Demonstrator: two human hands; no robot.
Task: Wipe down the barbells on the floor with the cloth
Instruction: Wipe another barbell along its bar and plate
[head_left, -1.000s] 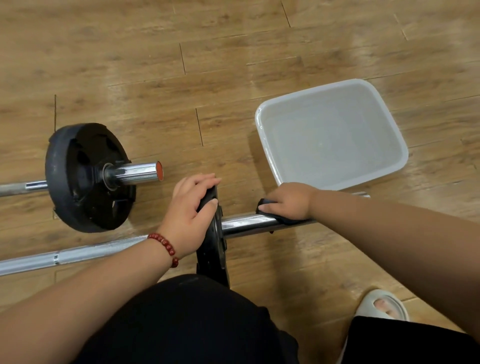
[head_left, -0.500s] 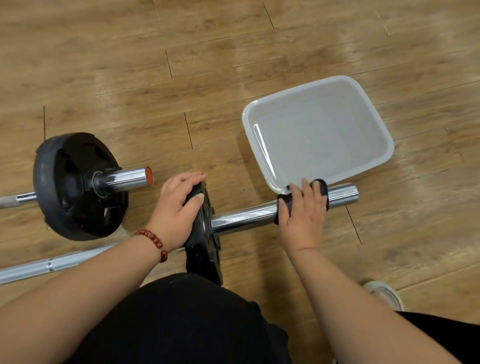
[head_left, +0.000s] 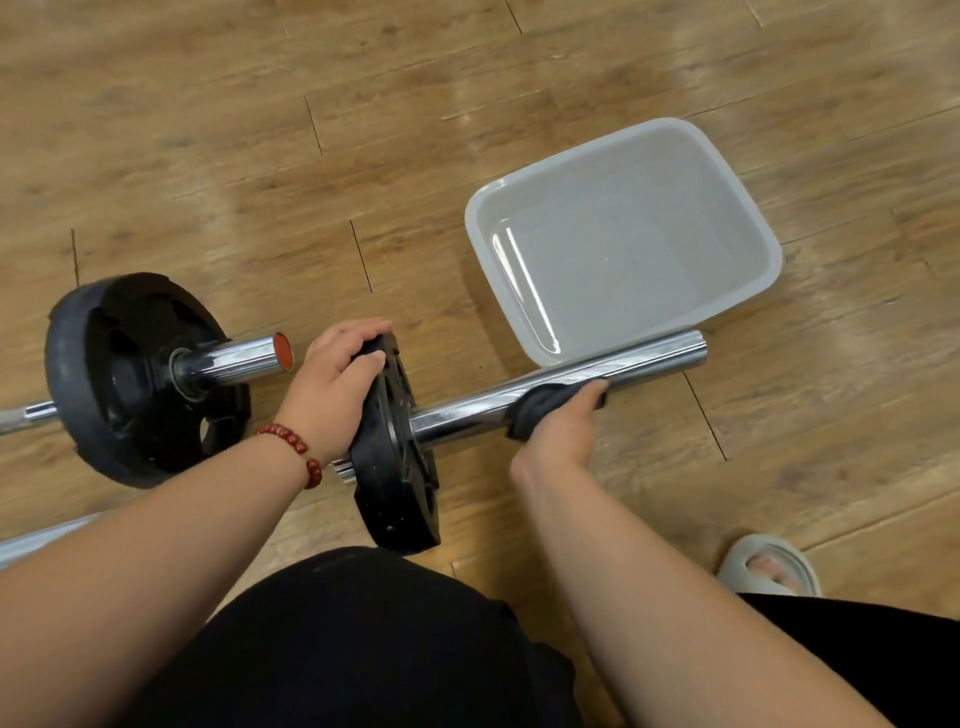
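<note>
Left forearm (head_left: 156, 545) hides the near barbell's (head_left: 649, 364) shaft. Right hand (head_left: 558, 434) clasps the dark cloth (head_left: 540, 402) round its chrome end, fingertips hidden. Left hand (head_left: 337, 384) grips the plate (head_left: 395, 483) rim. Second barbell (head_left: 228, 358) far left, cut off; tub (head_left: 623, 249) far right.

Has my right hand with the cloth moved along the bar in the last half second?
Yes. The right hand and cloth slid along the bar toward the weight plate, away from its free end.
</note>
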